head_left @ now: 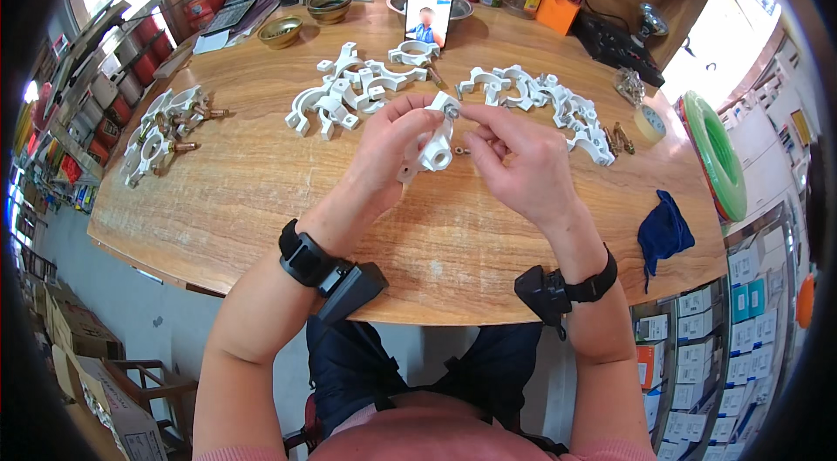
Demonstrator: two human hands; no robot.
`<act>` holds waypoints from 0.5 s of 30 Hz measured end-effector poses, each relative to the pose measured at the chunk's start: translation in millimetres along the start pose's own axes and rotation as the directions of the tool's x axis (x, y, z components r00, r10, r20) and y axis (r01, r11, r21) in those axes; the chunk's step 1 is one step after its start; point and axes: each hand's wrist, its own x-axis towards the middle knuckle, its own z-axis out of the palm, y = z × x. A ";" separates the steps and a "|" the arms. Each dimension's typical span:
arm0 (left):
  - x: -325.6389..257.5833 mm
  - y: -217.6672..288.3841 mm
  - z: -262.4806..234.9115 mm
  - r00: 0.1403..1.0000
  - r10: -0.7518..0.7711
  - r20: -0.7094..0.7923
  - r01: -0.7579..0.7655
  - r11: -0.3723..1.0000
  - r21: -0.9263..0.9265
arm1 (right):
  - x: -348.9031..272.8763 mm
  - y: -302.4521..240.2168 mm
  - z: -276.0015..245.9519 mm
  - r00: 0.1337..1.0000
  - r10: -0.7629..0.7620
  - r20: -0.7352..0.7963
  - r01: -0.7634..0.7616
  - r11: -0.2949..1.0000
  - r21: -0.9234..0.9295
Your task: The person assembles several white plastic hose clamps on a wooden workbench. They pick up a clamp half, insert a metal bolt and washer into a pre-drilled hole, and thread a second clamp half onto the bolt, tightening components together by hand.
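Observation:
Above the middle of the table my left hand [385, 147] is closed around a white plastic pipe clamp [438, 150], held tilted. A shiny metal nut or bolt end [451, 111] sits at the clamp's upper lug. My right hand [526, 156] has its index fingertip against that metal piece, while the other fingers curl in; whatever they may hold is hidden. Small brass-coloured nuts [462, 151] show below the right fingers. Loose white clamp halves [336, 103] lie beyond the left hand, and more clamp halves [558, 99] lie beyond the right.
Clamps with bolts [153, 145] lie at the far left. A phone [431, 7] stands upright at the back near brass bowls [330, 6]. Loose bolts [622, 138], a tape roll [649, 122], a blue cloth pouch [665, 230] and green coiled tubing [715, 156] are on the right.

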 end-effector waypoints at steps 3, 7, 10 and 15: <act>-0.7 1.2 -0.1 1.000 0.008 -0.008 -0.008 1.000 0.008 | -0.1 -0.3 -0.3 0.998 0.044 0.039 -0.043 0.999 -0.018; -0.2 0.7 1.1 1.000 0.018 -0.016 -0.017 0.999 0.028 | -1.0 1.3 -0.2 0.999 0.041 0.029 -0.041 0.999 -0.014; 0.5 0.5 0.5 0.999 0.025 -0.024 -0.024 0.999 0.043 | -1.4 2.6 1.3 0.998 0.053 0.043 -0.052 0.998 -0.019; 1.2 0.5 0.3 0.998 0.047 -0.031 -0.045 0.997 0.069 | 0.4 0.7 3.1 0.998 0.060 0.016 -0.060 0.998 0.008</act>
